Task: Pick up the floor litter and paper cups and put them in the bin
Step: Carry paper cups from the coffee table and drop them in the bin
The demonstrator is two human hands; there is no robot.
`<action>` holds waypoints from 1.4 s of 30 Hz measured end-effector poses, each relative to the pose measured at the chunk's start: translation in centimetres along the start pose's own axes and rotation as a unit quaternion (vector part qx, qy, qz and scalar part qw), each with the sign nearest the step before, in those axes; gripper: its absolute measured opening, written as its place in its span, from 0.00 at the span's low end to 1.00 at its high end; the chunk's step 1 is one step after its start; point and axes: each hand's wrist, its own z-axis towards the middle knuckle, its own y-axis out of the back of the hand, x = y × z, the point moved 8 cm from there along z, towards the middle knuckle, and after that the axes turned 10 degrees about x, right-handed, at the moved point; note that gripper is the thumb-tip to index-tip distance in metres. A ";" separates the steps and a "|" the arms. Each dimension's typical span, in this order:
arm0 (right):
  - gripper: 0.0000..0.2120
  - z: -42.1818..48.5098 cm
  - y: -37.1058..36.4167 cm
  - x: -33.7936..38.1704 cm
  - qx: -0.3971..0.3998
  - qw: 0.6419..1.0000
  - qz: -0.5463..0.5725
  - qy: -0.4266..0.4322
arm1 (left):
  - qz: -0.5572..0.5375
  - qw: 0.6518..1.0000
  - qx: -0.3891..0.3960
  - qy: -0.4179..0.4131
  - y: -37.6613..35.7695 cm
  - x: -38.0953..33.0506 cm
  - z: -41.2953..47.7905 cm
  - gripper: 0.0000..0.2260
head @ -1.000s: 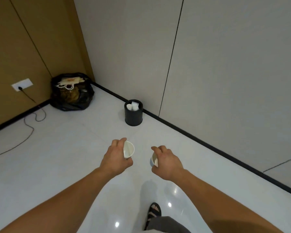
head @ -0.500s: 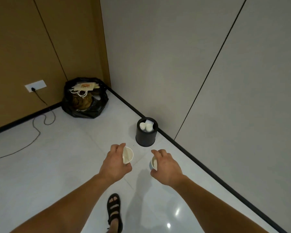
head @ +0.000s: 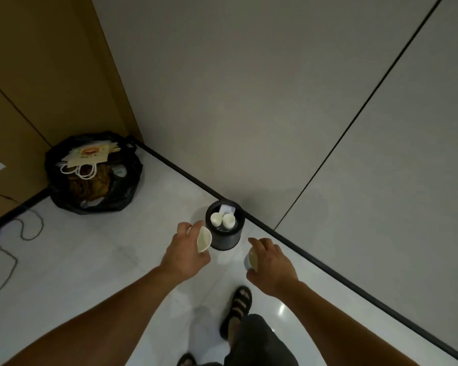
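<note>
A small black round bin [head: 226,239] stands on the white floor against the grey wall, with two white paper cups [head: 222,220] and a scrap of paper inside. My left hand [head: 185,253] grips a white paper cup [head: 203,239] on its side, mouth turned right, just left of the bin. My right hand [head: 271,262] holds a second paper cup [head: 251,260], partly hidden by the fingers, a little right of and nearer than the bin.
A full black rubbish bag [head: 94,175] with a paper carrier bag on top sits in the corner at left. A thin cable [head: 16,233] trails over the floor from a wall socket. My sandalled foot [head: 237,307] is below my hands. A black skirting runs along the wall.
I have walked closer to the bin, which now lies right in front of my hands. Both hands still hold their cups, and my foot has stepped forward.
</note>
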 end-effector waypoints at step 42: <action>0.45 54.7 -26.3 -19.4 0.056 0.996 -0.050 0.042 | 0.275 0.952 0.120 -0.063 -30.5 23.9 53.2 0.49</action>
